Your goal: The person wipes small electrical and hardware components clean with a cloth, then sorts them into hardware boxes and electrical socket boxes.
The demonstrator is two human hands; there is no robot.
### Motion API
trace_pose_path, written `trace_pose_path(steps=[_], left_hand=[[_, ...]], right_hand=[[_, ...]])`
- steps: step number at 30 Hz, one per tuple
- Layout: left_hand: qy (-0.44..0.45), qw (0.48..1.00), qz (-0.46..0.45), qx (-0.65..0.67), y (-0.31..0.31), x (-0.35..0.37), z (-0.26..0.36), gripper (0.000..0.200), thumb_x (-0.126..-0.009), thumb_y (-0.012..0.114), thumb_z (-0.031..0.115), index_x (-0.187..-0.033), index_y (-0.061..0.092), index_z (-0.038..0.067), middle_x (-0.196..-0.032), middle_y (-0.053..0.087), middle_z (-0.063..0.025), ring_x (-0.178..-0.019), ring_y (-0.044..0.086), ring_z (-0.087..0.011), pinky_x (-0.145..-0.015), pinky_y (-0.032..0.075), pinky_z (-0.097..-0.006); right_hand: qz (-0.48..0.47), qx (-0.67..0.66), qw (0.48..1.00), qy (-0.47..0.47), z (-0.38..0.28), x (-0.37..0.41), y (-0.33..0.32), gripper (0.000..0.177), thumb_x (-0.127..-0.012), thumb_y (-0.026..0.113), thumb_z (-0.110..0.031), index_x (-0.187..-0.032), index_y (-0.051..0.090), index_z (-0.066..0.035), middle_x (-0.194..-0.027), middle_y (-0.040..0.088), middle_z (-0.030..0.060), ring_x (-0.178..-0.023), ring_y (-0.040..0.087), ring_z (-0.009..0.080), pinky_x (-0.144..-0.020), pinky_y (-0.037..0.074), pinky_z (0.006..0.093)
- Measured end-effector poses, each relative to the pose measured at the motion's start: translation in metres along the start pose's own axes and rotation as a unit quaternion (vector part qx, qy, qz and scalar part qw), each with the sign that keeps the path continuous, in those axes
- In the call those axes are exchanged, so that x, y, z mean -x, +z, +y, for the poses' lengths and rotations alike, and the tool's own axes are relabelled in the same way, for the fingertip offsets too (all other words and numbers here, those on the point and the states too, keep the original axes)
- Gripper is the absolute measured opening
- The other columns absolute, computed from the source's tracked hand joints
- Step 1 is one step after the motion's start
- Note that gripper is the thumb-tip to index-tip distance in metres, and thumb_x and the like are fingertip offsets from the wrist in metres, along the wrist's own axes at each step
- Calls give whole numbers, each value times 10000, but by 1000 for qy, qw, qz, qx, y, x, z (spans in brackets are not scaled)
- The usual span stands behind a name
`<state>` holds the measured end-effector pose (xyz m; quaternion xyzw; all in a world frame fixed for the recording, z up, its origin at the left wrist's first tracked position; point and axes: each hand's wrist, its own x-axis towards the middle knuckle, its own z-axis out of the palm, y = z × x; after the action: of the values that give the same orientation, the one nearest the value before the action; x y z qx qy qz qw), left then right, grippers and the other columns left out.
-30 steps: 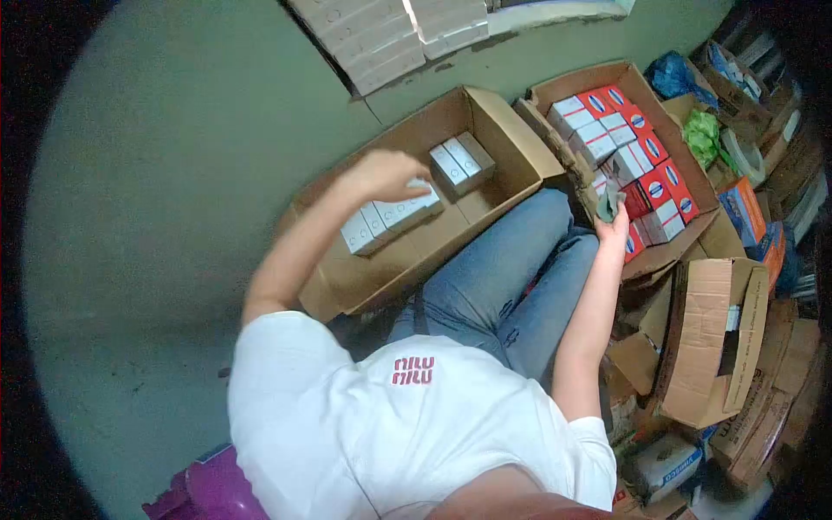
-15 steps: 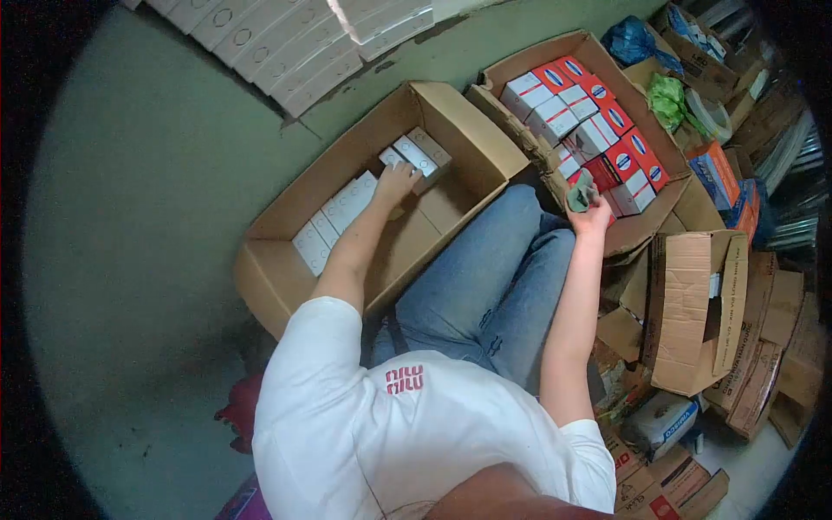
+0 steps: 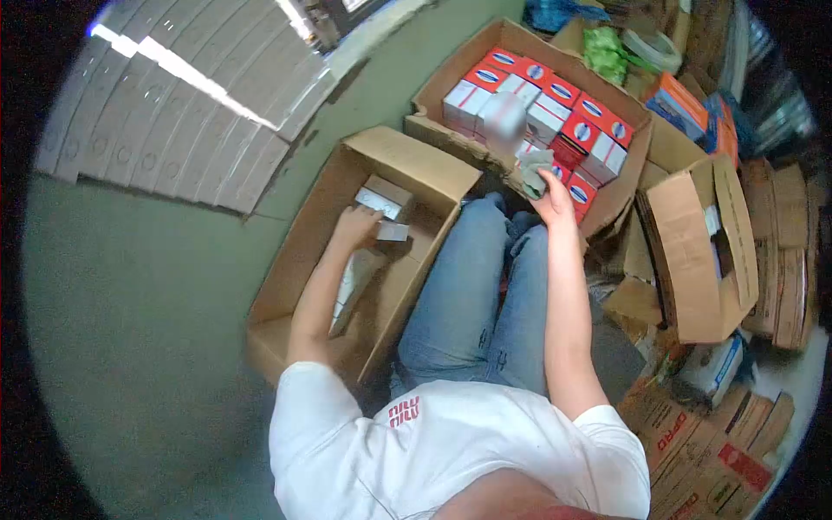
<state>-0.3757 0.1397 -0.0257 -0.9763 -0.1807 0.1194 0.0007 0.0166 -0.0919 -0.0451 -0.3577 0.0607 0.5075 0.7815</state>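
Note:
My left hand (image 3: 354, 227) is inside the open cardboard box (image 3: 296, 251) on the left, its fingers closed on a small white box (image 3: 393, 231). Other small white boxes (image 3: 381, 198) stand just beyond my fingers, and more (image 3: 349, 286) lie partly under my forearm. My right hand (image 3: 553, 199) holds a crumpled grey-green cloth (image 3: 534, 173) at the near edge of the second cardboard box (image 3: 640, 156). That carton holds several red and white boxes (image 3: 579, 130); a blurred patch covers some of them.
Stacked pale boxes (image 3: 156, 104) line the upper left by the green wall. To the right are an opened carton (image 3: 693, 251), a green plastic bag (image 3: 605, 54), an orange and blue box (image 3: 676, 106) and flattened cardboard (image 3: 685, 442).
The view has turned, so the cartons appear shifted left. My left hand has moved back from the far white boxes, with a small white box now at its fingers. My right hand still holds the cloth.

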Motion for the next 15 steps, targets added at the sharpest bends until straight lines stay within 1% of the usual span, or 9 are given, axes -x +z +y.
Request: trace_pose_path(steps=[1, 3, 4, 7, 8, 11, 12, 13, 15], left_hand=[[-18, 999, -33, 39, -43, 9, 7, 441, -711, 713, 242, -1116, 582, 126, -1046, 641, -131, -1012, 599, -279, -823, 483, -435], [-60, 984, 0, 168, -77, 24, 5, 506, -658, 748, 254, -1097, 568, 80, -1052, 629, -154, -1006, 588, -333, -831, 479, -440], [-71, 975, 3, 211, -105, 30, 8, 481, -670, 732, 239, -1086, 564, 64, -1051, 625, -168, -1005, 586, -343, -824, 475, -436], [-79, 948, 3, 307, -192, 41, 18, 432, -690, 700, 218, -1044, 553, 18, -1001, 614, -186, -957, 591, -341, -800, 463, -404], [-109, 948, 31, 298, -207, 44, 21, 423, -693, 695, 209, -1025, 546, -7, -942, 597, -168, -901, 585, -311, -793, 457, -372], [-53, 921, 211, 324, -261, 38, 43, 404, -711, 691, 205, -1016, 538, -10, -934, 592, -129, -884, 577, -237, -791, 452, -342], [-84, 850, 219, 473, -277, 30, 55, 364, -765, 687, 183, -1042, 536, 2, -965, 585, -82, -921, 560, -161, -797, 443, -301], [-58, 786, 288, 544, -275, 16, 59, 335, -821, 687, 162, -1075, 522, 19, -981, 566, -43, -915, 538, -118, -781, 437, -267], [-58, 648, 434, 623, -288, -33, 91, 348, -840, 703, 166, -1093, 506, 28, -945, 559, -26, -870, 533, -111, -739, 441, -255]], right_hand=[[-4, 19, 1000, -16, -4, 9, 1, 270, -886, 560, -95, -1156, 564, -101, -1126, 608, 72, -1054, 567, 235, -884, 465, 430], [-18, 58, 997, -43, -11, 29, 24, 246, -881, 561, -89, -1126, 580, -85, -1103, 626, 63, -1023, 588, 227, -894, 466, 411], [-40, 54, 996, -58, -13, 32, 27, 251, -881, 572, -92, -1131, 580, -115, -1068, 629, 51, -984, 595, 207, -869, 477, 398], [6, 55, 993, -105, -22, 48, 48, 278, -897, 560, -78, -1167, 553, -144, -1095, 614, 42, -982, 592, 186, -821, 501, 371], [6, 52, 991, -126, -23, 49, 50, 313, -898, 557, -70, -1199, 528, -149, -1121, 599, 41, -1006, 580, 186, -820, 500, 370], [5, 52, 982, -181, -35, 46, 57, 379, -902, 548, -54, -1262, 480, -154, -1174, 566, 35, -1052, 556, 177, -813, 498, 360], [3, 55, 980, -193, -41, 47, 63, 371, -906, 545, -55, -1259, 482, -149, -1175, 564, 34, -1048, 555, 169, -806, 498, 351], [2, 57, 977, -205, -47, 48, 69, 363, -909, 542, -55, -1256, 484, -145, -1176, 562, 32, -1045, 555, 161, -800, 498, 341], [-26, 67, 963, -261, -60, 43, 82, 324, -903, 556, -52, -1220, 505, -97, -1122, 589, 38, -1008, 578, 154, -770, 509, 312]])
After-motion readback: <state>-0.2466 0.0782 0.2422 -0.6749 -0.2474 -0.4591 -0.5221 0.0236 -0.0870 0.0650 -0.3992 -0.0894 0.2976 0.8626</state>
